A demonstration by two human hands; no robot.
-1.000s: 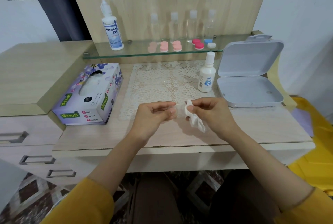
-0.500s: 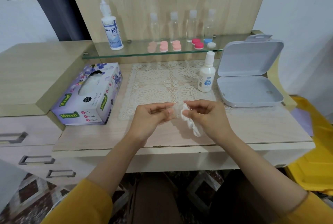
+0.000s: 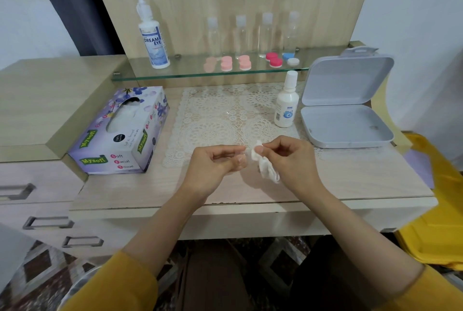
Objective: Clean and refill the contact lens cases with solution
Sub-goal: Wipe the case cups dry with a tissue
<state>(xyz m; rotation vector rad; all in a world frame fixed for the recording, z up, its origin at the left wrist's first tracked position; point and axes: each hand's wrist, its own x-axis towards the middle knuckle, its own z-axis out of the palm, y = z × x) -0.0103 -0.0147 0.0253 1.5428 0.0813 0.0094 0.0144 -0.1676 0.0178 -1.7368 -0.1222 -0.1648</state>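
My left hand (image 3: pixel 215 168) pinches a small translucent lens case piece (image 3: pixel 248 153) over the desk's front. My right hand (image 3: pixel 290 160) pinches a crumpled white tissue (image 3: pixel 266 171) and presses its tip against that piece. On the glass shelf (image 3: pixel 175 74) lie several lens cases: pale pink ones (image 3: pixel 226 64), a red one (image 3: pixel 274 59) and a blue and white one (image 3: pixel 290 59). A small white solution bottle (image 3: pixel 285 105) stands capped on the lace mat (image 3: pixel 220 115). A tall Dream Eye bottle (image 3: pixel 152 40) stands at the shelf's left end.
A purple tissue box (image 3: pixel 120 132) lies at the left of the desk. An open grey hinged box (image 3: pixel 345 115) sits at the right. Several clear capped bottles (image 3: pixel 253 35) line the shelf's back. Drawers (image 3: pixel 47 221) are at the lower left, and something yellow (image 3: pixel 438 210) is at the right edge.
My right hand has shifted a little to the left, bringing the tissue's tip closer against the piece in my left fingers. The left hand has hardly moved.
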